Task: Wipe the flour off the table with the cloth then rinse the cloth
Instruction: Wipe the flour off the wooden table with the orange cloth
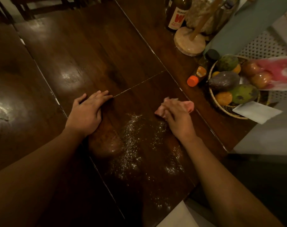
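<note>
White flour [136, 151] is scattered over the near part of the dark wooden table [93, 51], from between my hands down toward the near edge. My right hand [177, 118] presses a crumpled pink cloth [188, 106] onto the table at the flour's far right edge, fingers closed on it. Flat on the wood to the left of the flour rests my left hand [86, 112], fingers spread and holding nothing.
At the right edge stand a woven basket of fruit [212, 95], a small bottle with an orange cap [192, 80], a round wooden stand [189, 42] and a brown labelled bottle [178, 13]. A white paper [256, 112] lies by the basket. Chairs [41, 7] stand beyond the table.
</note>
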